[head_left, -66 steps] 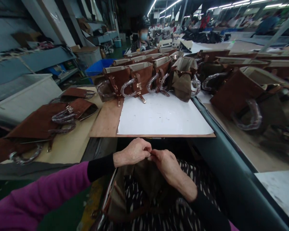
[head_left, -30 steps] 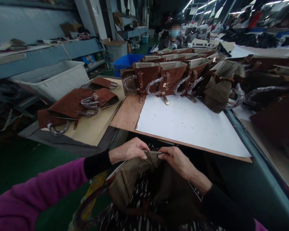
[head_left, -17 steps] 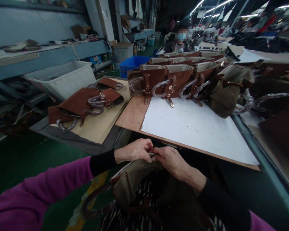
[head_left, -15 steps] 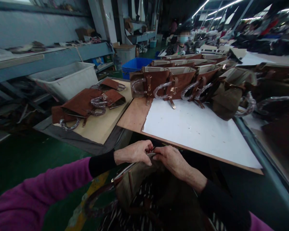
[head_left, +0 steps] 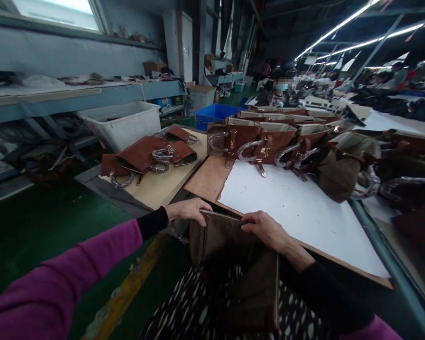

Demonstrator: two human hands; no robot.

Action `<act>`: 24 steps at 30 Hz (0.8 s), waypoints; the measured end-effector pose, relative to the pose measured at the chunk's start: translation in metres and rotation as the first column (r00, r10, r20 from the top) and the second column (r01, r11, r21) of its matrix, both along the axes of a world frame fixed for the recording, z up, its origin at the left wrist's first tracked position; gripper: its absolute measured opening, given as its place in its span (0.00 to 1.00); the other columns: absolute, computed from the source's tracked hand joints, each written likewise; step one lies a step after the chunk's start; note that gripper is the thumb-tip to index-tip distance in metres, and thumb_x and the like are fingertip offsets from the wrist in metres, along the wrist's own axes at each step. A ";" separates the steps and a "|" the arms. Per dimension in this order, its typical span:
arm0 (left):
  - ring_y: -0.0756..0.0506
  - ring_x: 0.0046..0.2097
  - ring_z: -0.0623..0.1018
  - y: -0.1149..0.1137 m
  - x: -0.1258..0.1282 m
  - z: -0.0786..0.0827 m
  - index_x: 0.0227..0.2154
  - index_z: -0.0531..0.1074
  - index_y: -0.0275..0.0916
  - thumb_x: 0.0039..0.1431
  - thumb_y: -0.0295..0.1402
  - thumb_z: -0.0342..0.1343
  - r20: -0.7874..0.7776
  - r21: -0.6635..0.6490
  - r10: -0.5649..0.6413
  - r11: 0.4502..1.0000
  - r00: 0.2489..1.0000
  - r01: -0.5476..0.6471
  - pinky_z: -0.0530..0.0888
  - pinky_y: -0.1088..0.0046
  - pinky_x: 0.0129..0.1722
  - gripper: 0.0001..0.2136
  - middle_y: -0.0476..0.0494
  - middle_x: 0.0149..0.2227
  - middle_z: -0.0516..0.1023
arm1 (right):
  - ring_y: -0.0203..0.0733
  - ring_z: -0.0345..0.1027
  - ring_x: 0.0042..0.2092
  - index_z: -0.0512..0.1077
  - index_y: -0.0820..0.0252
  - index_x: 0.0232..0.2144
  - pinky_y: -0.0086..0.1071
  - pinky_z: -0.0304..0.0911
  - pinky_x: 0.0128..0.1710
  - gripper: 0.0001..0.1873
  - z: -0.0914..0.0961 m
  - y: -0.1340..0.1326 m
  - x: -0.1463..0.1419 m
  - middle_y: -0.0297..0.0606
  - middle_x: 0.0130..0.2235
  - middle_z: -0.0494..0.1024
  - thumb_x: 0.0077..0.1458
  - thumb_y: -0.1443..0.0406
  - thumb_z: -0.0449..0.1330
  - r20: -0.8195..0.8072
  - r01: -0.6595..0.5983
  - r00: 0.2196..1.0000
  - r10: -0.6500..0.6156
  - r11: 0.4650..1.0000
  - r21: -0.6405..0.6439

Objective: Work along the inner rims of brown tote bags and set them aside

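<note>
An olive-brown handbag [head_left: 219, 236] stands upright on my lap against the table's near edge. My left hand [head_left: 188, 210] grips the left end of its top rim. Its right part is held by my right hand [head_left: 265, 229], fingers curled over the edge. Both arms wear black cuffs and purple sleeves. Just beyond the bag lies a white sheet [head_left: 293, 208] on a brown board [head_left: 207, 179].
A row of brown handbags [head_left: 265, 141] with wrapped handles stands along the board's far edge. Flat brown bags [head_left: 145, 156] lie on a side table at left, near a white bin [head_left: 123, 123] and a blue crate [head_left: 216, 113]. A seated person [head_left: 278, 94] is farther back. Green floor at left.
My hands have spread apart along the bag's rim and lifted it upright toward the table edge. The view has tilted up and turned left.
</note>
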State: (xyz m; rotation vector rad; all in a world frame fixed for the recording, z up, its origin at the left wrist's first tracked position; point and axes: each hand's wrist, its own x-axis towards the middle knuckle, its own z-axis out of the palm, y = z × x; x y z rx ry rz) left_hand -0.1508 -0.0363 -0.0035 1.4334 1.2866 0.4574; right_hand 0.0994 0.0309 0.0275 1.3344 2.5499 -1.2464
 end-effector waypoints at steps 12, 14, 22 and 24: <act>0.51 0.31 0.71 -0.012 0.007 -0.015 0.38 0.75 0.35 0.43 0.34 0.61 0.263 -0.099 0.100 0.992 0.960 -0.076 0.65 0.79 0.32 0.17 0.50 0.31 0.76 | 0.33 0.58 0.24 0.72 0.59 0.24 0.27 0.53 0.26 0.08 -0.043 0.007 0.027 0.29 0.20 0.69 0.44 0.62 0.55 -0.079 0.058 0.994 -0.077 0.974 -0.219; 0.50 0.32 0.72 -0.011 0.006 -0.018 0.38 0.76 0.34 0.46 0.37 0.59 0.257 -0.087 0.107 0.992 0.961 -0.088 0.65 0.78 0.33 0.16 0.48 0.32 0.77 | 0.33 0.58 0.24 0.72 0.59 0.25 0.27 0.53 0.26 0.08 -0.044 0.009 0.026 0.30 0.20 0.69 0.44 0.62 0.55 -0.070 0.060 0.994 -0.080 0.967 -0.247; 0.48 0.32 0.73 -0.007 0.014 -0.019 0.34 0.77 0.32 0.44 0.38 0.60 0.223 -0.118 0.206 0.976 0.953 -0.184 0.66 0.76 0.33 0.16 0.44 0.32 0.78 | 0.34 0.59 0.25 0.74 0.59 0.25 0.28 0.53 0.27 0.08 -0.047 0.009 0.029 0.30 0.21 0.70 0.43 0.62 0.57 -0.085 0.100 0.989 -0.123 0.966 -0.238; 0.49 0.28 0.72 -0.004 0.017 -0.021 0.32 0.77 0.33 0.40 0.37 0.61 0.219 -0.243 0.281 0.943 0.934 -0.227 0.65 0.76 0.29 0.15 0.45 0.28 0.77 | 0.35 0.59 0.25 0.74 0.59 0.24 0.28 0.53 0.27 0.08 -0.046 0.008 0.030 0.30 0.21 0.70 0.43 0.62 0.57 -0.086 0.099 0.989 -0.122 0.969 -0.225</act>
